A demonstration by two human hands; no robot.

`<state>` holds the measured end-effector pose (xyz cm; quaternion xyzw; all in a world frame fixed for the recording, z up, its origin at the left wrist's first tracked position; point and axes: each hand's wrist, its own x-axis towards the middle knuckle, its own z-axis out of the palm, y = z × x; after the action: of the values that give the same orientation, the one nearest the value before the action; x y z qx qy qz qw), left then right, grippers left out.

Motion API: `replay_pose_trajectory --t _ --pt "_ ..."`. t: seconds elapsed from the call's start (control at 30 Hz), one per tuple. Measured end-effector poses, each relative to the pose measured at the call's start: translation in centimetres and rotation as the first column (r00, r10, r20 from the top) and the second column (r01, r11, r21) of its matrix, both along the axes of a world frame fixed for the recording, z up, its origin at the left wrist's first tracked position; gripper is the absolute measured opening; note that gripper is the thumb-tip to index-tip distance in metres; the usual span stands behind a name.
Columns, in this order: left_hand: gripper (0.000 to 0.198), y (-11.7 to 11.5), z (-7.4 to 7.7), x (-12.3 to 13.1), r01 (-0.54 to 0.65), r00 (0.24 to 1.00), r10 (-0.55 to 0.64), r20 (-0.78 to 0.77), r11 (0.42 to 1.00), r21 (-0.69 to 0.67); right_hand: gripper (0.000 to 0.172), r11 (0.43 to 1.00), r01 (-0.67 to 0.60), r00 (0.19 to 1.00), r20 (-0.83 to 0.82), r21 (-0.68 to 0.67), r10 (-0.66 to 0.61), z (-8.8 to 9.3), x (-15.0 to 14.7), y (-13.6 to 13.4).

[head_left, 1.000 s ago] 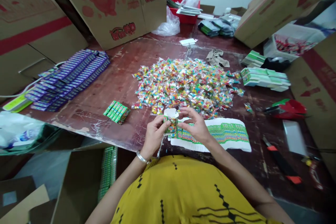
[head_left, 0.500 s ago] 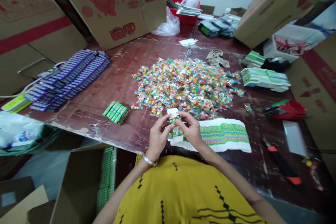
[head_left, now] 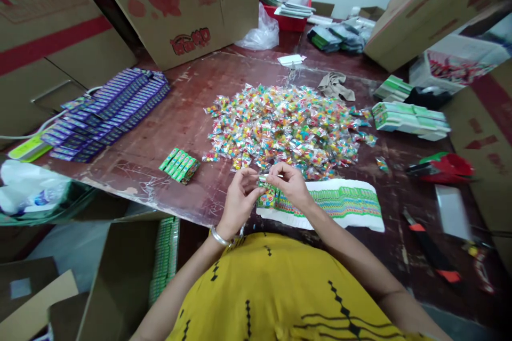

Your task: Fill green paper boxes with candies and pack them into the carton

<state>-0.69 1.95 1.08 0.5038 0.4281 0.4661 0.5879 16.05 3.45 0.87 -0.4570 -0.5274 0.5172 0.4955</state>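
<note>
A small green printed candy box (head_left: pixel 267 196) is held up between both hands, close to the table's front edge. My left hand (head_left: pixel 242 194) grips its left side, fingers closed. My right hand (head_left: pixel 291 185) pinches at the box's top end, where the flap is mostly covered by fingers. Just beyond lies a wide heap of clear-wrapped colourful candy packets (head_left: pixel 284 128). A fanned row of flat green cartons (head_left: pixel 340 203) on white card spreads to the right, partly under my right forearm. Several filled green boxes (head_left: pixel 179 165) stand together to the left.
Stacked purple boxes (head_left: pixel 116 112) occupy the table's left. Large cardboard boxes (head_left: pixel 180 5) rise behind. At right are flat green-white cartons (head_left: pixel 410 119), a black-and-red cutter (head_left: pixel 430 248) and a red tape roll (head_left: pixel 452 168). An open carton (head_left: pixel 116 272) with green boxes sits below the table edge.
My right hand has shifted up from the front of the candy box to its top end. The white top flap that stood up is now folded down or covered. The view has shifted slightly.
</note>
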Motion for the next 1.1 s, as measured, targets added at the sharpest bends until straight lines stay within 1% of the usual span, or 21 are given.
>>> replay_pose_trajectory --t 0.13,0.27,0.33,0.4,0.5,0.53,0.63,0.67,0.7,0.73,0.77,0.8,0.83,0.87,0.9,0.93,0.97,1.0,1.03,1.07,1.1 --pt "0.038 0.0 0.8 -0.6 0.036 0.998 -0.036 -0.053 0.999 0.004 0.029 0.992 -0.073 0.995 0.062 -0.106 0.080 0.5 0.8 1.0" --pt "0.042 0.0 1.2 -0.9 0.098 0.992 -0.098 -0.082 0.995 -0.013 0.031 0.975 -0.134 0.990 0.030 -0.179 0.141 0.5 1.3 1.9" --pt "0.043 0.0 1.3 -1.0 0.117 0.988 -0.117 -0.101 0.993 -0.006 0.030 0.976 -0.143 0.986 0.065 -0.163 0.155 0.7 1.4 2.0" --pt "0.040 0.0 1.3 -1.0 0.127 0.985 -0.125 -0.118 0.992 0.007 0.028 0.985 -0.144 0.978 0.136 -0.093 0.156 1.0 1.4 1.8" --pt "0.029 0.2 0.8 -1.1 0.081 0.990 -0.078 -0.118 0.997 0.019 0.024 0.979 -0.204 0.951 0.237 -0.004 0.199 1.5 1.3 0.7" --pt "0.027 0.3 0.6 -1.1 0.054 0.993 -0.052 -0.109 0.998 0.017 0.028 0.972 -0.237 0.933 0.282 0.012 0.224 1.6 1.3 0.2" --pt "0.029 0.4 -0.2 -1.4 -0.001 0.999 0.000 -0.045 1.000 -0.025 0.067 0.936 -0.343 0.841 0.470 0.083 0.267 1.6 1.4 -0.9" --pt "0.030 0.3 -0.5 -1.6 -0.012 1.000 0.011 -0.016 0.999 -0.051 0.076 0.919 -0.380 0.806 0.525 0.104 0.274 1.5 1.6 -0.9" --pt "0.030 0.3 -0.8 -1.8 -0.026 1.000 0.027 0.007 0.997 -0.079 0.079 0.910 -0.397 0.782 0.563 0.117 0.269 1.3 1.8 -0.7" --pt "0.029 0.2 -1.1 -2.0 -0.050 0.998 0.052 0.018 0.993 -0.107 0.078 0.915 -0.382 0.771 0.590 0.127 0.240 1.0 2.1 -0.3" --pt "0.028 0.1 -1.4 -2.3 -0.085 0.996 0.088 0.016 0.988 -0.132 0.072 0.932 -0.334 0.766 0.616 0.141 0.182 0.6 2.4 0.4" --pt "0.028 0.0 -1.6 -2.6 -0.127 0.992 0.129 0.003 0.980 -0.154 0.062 0.951 -0.259 0.756 0.648 0.167 0.092 0.2 2.7 1.2" --pt "0.030 -0.1 -1.8 -2.9 -0.168 0.986 0.168 -0.012 0.970 -0.173 0.048 0.961 -0.178 0.727 0.687 0.210 -0.015 -0.3 2.9 2.2" --pt "0.033 -0.2 -2.0 -3.3 -0.202 0.979 0.202 -0.021 0.960 -0.194 0.033 0.957 -0.122 0.669 0.734 0.261 -0.115 -0.8 3.1 3.2" --pt "0.036 -0.2 -2.0 -3.6 -0.228 0.973 0.229 -0.019 0.949 -0.217 0.023 0.946 -0.110 0.594 0.783 0.306 -0.185 -1.3 3.1 4.2" --pt "0.039 -0.2 -2.0 -3.8 -0.239 0.969 0.246 -0.003 0.940 -0.243 0.017 0.932 -0.129 0.511 0.828 0.338 -0.230 -1.9 3.0 5.1" --pt "0.043 -0.2 -2.0 -4.1 -0.238 0.967 0.253 0.020 0.933 -0.271 0.014 0.920 -0.162 0.432 0.864 0.356 -0.258 -2.4 2.8 5.9" --pt "0.047 -0.2 -1.9 -4.3 -0.227 0.967 0.251 0.045 0.927 -0.298 0.014 0.911 -0.193 0.371 0.886 0.365 -0.277 -2.8 2.5 6.6" --pt "0.051 -0.2 -1.7 -4.5 -0.211 0.967 0.244 0.068 0.923 -0.322 0.014 0.904 -0.212 0.332 0.897 0.372 -0.291 -3.3 2.3 7.1" --pt "0.055 -0.3 -1.5 -4.7 -0.189 0.969 0.231 0.087 0.920 -0.344 0.013 0.899 -0.219 0.315 0.900 0.378 -0.302 -3.6 2.1 7.5" --pt "0.057 -0.4 -1.4 -4.9 -0.163 0.971 0.214 0.104 0.917 -0.364 0.011 0.897 -0.216 0.319 0.896 0.386 -0.309 -3.9 1.9 7.8"
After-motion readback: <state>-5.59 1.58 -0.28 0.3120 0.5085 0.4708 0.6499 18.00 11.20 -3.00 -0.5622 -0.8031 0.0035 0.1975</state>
